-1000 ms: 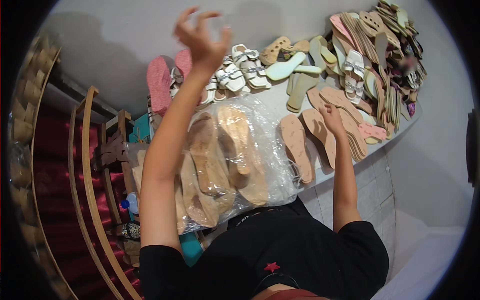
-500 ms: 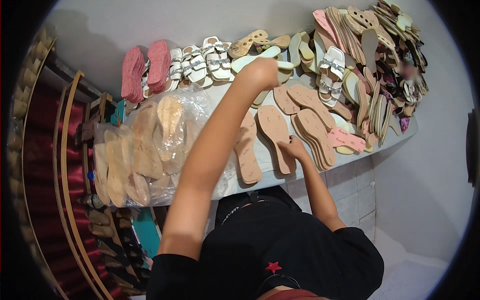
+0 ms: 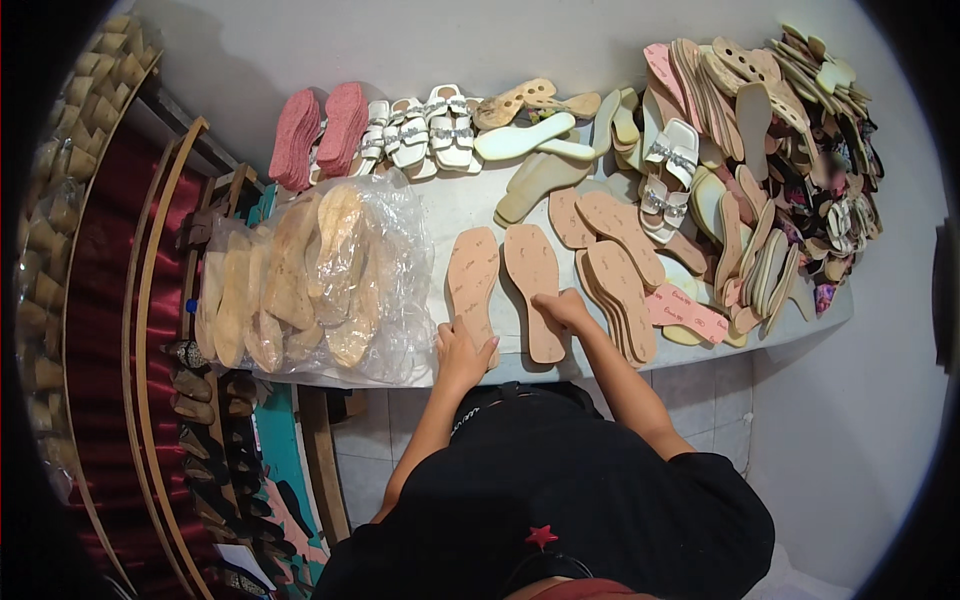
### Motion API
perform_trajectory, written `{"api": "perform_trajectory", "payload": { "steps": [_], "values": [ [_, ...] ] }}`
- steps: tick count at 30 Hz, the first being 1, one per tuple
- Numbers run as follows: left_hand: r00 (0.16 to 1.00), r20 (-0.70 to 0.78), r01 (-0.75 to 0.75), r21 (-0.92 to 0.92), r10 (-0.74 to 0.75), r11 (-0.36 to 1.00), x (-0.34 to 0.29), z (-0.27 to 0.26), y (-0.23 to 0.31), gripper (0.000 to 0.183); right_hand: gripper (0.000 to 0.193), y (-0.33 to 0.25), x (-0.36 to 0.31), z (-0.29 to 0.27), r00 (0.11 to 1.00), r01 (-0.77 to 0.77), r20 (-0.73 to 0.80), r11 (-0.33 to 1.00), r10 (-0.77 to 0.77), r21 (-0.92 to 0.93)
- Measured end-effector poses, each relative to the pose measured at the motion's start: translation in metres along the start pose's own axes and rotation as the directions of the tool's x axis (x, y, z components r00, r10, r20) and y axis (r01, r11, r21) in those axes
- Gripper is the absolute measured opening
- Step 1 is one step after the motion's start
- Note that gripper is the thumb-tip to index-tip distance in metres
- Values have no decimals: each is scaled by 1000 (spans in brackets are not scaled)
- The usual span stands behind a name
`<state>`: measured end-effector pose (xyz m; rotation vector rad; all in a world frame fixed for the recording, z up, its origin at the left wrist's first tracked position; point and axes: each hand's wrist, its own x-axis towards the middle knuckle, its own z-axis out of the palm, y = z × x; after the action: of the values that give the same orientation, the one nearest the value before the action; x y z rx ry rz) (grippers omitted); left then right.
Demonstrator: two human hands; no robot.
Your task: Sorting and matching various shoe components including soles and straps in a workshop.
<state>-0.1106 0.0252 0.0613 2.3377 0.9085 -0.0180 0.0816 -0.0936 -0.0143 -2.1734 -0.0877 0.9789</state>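
Two tan insoles with small dark print lie side by side at the front of the table. My left hand grips the heel end of the left insole, thumb on one edge and fingers on the other. My right hand holds the right insole by its right edge, thumb on top and the other fingers mostly hidden. Just right of that hand, a fanned stack of similar tan insoles lies close by. Behind it rest more tan insoles, partly overlapping.
Clear plastic bags of wooden-looking shoe soles fill the table's left side. Pink sole stacks, white sandals and pale green soles line the wall. A large heap of soles and sandals covers the right end. Shoe racks stand at left.
My left hand has come back from the pale soles near the wall to the left insole's heel. The right hand still holds its insole, which has shifted slightly. The view has moved a little.
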Motion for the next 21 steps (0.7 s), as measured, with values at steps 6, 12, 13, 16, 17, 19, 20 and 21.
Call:
{"api": "perform_trajectory", "payload": {
  "steps": [6,12,13,16,17,19,20,21],
  "values": [
    [978,-158,118,-126,-137,985,24,20,-18,65,68,-14,-16,0,997,64,-45,996,-67,-54],
    [958,156,274,-249,-241,929,53,30,-44,69,70,5,1,3,991,124,-51,992,-124,-10],
    [959,158,270,-247,-237,930,55,33,-45,69,70,8,1,2,991,122,-56,993,-122,-8],
    [974,97,222,-230,-205,947,62,39,-54,65,71,-7,-16,-8,984,119,-117,982,-137,-149],
    [980,47,200,-262,-195,944,61,42,-59,64,70,-10,-18,-15,901,281,-298,947,-316,-156],
    [983,5,177,-293,-184,940,55,44,-55,65,70,-18,-21,-40,704,419,-538,883,-463,-211],
    [984,-93,125,-229,-149,965,48,38,-39,66,70,-23,-14,-63,645,403,-619,887,-449,-224],
    [976,-190,74,-160,-104,984,40,29,-20,69,71,-23,-1,-86,583,334,-721,920,-373,-206]
  ]
}}
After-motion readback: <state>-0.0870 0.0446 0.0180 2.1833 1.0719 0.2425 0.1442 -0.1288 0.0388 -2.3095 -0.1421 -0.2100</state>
